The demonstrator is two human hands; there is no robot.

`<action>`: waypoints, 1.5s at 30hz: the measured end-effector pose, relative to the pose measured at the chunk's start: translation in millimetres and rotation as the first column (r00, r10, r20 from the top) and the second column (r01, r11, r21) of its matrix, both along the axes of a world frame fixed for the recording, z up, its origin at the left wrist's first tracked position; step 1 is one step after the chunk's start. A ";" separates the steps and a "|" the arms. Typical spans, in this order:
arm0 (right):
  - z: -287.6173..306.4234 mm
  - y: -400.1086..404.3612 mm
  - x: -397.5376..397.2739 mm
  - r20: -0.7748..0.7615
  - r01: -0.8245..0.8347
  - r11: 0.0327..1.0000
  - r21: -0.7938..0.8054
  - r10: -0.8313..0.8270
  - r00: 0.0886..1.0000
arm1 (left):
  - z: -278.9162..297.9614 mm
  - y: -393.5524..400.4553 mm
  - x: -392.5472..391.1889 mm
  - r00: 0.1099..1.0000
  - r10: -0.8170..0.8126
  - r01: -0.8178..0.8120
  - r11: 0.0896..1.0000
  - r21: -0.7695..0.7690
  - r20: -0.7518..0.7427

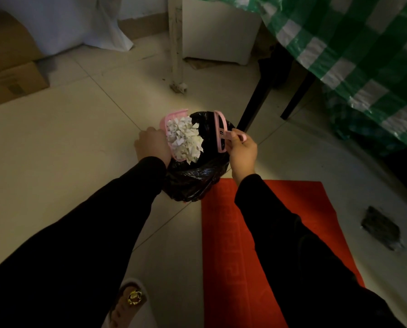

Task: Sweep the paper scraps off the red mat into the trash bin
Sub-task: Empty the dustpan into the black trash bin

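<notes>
Pink plastic dustpan (174,136), heaped with white torn paper scraps (185,140), sits tipped at the centre of the frame over the black-bagged trash bin (193,178). My left hand (151,144) grips it from its left side, fingers curled around the back edge. My right hand (242,152) pinches the handle of the small pink plastic brush (221,131), which stands just right of the scraps, over the bin's mouth.

What matters for the coming move: the scraps lie to the left of the brush, between the two hands, with the pan's open lip facing right and down toward the dark opening. The pile's long axis runs up and down the frame, roughly parallel to the brush. I judge a further tilt of the left wrist would drop them in; the brush is the nearer tool for any that cling.

Below, the red rectangular floor mat (280,209) shows no scraps on its visible part.
</notes>
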State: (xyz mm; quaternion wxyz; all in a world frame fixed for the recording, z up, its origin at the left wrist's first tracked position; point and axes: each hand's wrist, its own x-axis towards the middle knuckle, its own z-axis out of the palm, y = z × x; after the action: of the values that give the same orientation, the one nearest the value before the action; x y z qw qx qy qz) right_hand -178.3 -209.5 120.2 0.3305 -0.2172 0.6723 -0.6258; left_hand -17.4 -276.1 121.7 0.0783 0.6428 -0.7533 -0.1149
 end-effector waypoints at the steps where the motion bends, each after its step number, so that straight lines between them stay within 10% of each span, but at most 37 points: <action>1: 0.4 0.0 0.6 -0.005 0.001 1.000 0.004 -0.001 1.000 | 0.2 0.8 -0.2 0.999 -0.027 0.028 1.000 -0.010 0.028; 10: 1.4 -1.6 4.7 -0.008 -0.014 0.999 0.043 0.015 1.000 | 2.5 5.6 -2.7 0.950 -0.185 0.197 0.980 -0.023 0.250; 45: 9.5 16.2 17.0 -0.266 0.099 0.994 0.043 -0.084 0.960 | 19.1 33.3 -16.6 0.964 -0.255 0.266 0.943 -0.199 0.081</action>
State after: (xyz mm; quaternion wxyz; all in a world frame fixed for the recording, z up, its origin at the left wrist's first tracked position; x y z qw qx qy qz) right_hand -161.3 -193.3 129.6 0.2145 -0.2579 0.7370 -0.5867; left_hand -34.0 -242.8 140.8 0.1090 0.5287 -0.8413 -0.0272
